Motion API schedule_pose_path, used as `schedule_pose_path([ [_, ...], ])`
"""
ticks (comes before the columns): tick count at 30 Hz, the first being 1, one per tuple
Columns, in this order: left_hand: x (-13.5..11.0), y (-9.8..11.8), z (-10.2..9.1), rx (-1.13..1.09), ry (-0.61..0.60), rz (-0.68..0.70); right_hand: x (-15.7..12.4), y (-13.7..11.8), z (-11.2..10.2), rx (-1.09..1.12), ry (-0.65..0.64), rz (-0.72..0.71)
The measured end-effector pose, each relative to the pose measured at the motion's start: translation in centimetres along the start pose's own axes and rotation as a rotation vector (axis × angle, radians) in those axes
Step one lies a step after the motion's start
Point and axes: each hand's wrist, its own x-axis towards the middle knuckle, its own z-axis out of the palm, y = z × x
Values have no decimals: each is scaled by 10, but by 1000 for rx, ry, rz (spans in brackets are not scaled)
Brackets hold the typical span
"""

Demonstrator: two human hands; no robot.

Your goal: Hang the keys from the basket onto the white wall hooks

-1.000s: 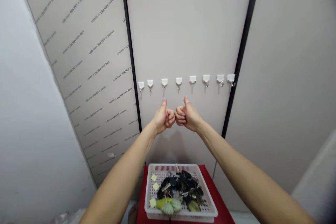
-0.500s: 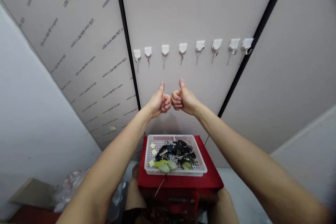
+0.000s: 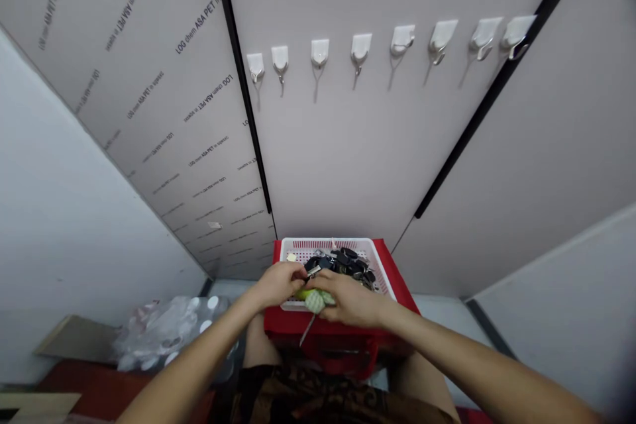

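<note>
Both my hands are down in a white perforated basket (image 3: 382, 278) that stands on a red stool (image 3: 402, 295). My left hand (image 3: 278, 281) is at the basket's near left corner, fingers curled together round something small. My right hand (image 3: 350, 301) lies over the front rim, back upward, its fingers reaching left to meet the left hand. A silver key blade (image 3: 313, 271) shows between the two hands. A pale green knitted fob (image 3: 314, 302) pokes out under my right hand. A heap of dark keys and fobs (image 3: 350, 262) fills the rest of the basket.
A row of several white stick-on hooks (image 3: 361, 48) runs across the grey wall panel above, all bare. A black strip (image 3: 241, 79) divides the panels. Crumpled clear plastic (image 3: 159, 331) and a cardboard sheet (image 3: 64, 336) lie on the floor to the left.
Both hands dropped from a thumbs-up in front of the wall down into the basket. The view tilted downward, so the hooks now sit higher in the picture.
</note>
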Motion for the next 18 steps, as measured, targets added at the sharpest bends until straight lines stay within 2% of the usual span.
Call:
schedule_pose_path([
  [3,5,0,0,10,47,11,3,5,-3,222,77,106],
  [5,9,3,-1,-90,85,17,6,7,-13,511,124,195],
  [8,15,17,-2,-418,72,67,8,4,-32,981,194,196],
  [10,18,30,-4,-648,50,111,10,0,-43,1169,185,133],
  [13,23,44,-9,-826,38,155,12,-8,-58,1272,90,54],
  [16,26,48,-22,-843,85,101,15,-16,-72,1308,34,-6],
  [18,27,49,-32,-805,158,49,16,-19,-78,1317,54,-32],
])
